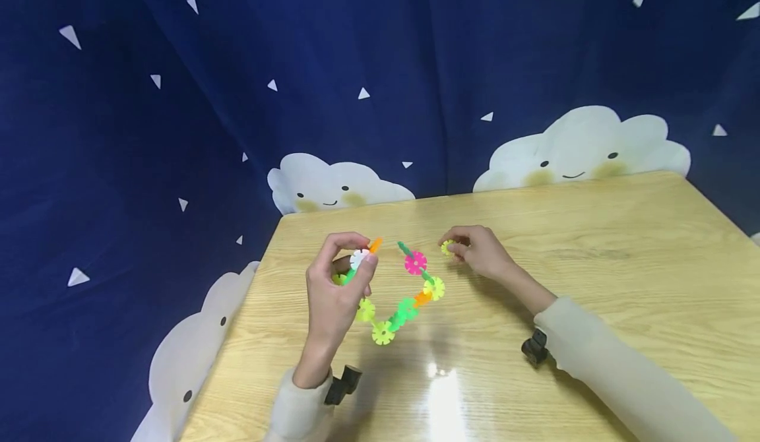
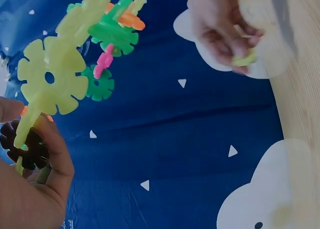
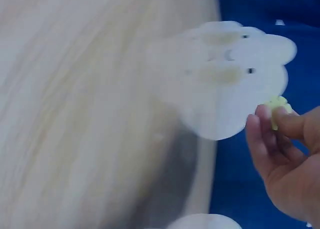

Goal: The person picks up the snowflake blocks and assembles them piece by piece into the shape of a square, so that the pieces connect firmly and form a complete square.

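Observation:
My left hand (image 1: 336, 290) grips one end of a chain of notched plastic snowflake discs, by a white disc (image 1: 359, 258) and an orange disc (image 1: 375, 245). From there the chain hangs in an open loop of yellow, green, orange and pink discs, with a pink disc (image 1: 415, 263) and a dark green disc (image 1: 404, 249) at its other end. Large in the left wrist view is a yellow disc (image 2: 52, 76) of the chain. My right hand (image 1: 482, 252) pinches a single loose yellow disc (image 3: 278, 108) between thumb and fingers, apart from the chain on its right.
Below both hands lies a light wooden table (image 1: 564, 251). A dark blue curtain (image 1: 356, 46) with white triangles and smiling clouds hangs behind and to the left of it. Each sleeve carries a small black wrist camera (image 1: 534, 347).

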Demonstrator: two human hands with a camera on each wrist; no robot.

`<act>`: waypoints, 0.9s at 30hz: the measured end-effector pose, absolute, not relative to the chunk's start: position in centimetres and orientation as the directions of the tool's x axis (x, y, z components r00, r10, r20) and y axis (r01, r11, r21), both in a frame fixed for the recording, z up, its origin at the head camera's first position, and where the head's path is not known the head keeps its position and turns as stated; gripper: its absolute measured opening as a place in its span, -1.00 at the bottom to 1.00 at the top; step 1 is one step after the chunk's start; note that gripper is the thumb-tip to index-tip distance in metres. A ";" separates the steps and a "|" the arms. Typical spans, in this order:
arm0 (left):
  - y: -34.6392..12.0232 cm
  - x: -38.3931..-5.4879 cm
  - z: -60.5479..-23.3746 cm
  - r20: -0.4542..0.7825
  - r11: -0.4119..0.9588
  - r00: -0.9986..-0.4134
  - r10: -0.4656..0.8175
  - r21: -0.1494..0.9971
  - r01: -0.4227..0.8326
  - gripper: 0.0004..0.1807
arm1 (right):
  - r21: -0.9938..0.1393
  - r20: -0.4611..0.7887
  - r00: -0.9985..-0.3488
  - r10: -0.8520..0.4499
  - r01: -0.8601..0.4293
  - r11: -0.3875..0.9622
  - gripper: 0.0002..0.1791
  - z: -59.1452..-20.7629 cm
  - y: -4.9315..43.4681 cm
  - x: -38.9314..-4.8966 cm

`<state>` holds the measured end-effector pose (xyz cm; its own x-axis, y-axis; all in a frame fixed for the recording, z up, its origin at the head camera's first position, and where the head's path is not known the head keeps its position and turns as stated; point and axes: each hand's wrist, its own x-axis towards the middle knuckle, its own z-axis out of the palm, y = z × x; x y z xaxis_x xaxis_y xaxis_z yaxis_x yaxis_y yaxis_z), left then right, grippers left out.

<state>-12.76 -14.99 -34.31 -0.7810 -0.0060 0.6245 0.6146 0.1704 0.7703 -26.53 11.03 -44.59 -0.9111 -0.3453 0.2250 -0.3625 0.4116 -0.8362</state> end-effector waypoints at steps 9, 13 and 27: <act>-13.2 -12.7 -34.0 0.687 0.215 -0.724 0.057 0.700 0.681 -0.76 | -0.921 0.386 -0.910 -0.153 -0.389 -0.011 -0.78 -39.1 11.3 -22.9; -12.5 -12.7 -33.9 0.725 0.227 -0.683 0.089 0.653 0.722 -0.75 | -0.908 0.418 -0.896 -0.153 -0.404 -0.114 -0.82 -37.0 10.9 -20.9; -11.2 -12.9 -34.0 0.778 0.287 -0.613 0.137 0.561 0.776 -0.74 | -0.875 0.479 -0.859 -0.179 -0.450 -0.180 -0.88 -33.4 9.7 -17.0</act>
<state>-12.86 -11.15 -33.97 -0.6131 0.1371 0.7780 0.7764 0.2868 0.5613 -16.96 9.72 -33.43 -0.8592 -0.1794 0.4791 -0.4501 -0.1801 -0.8746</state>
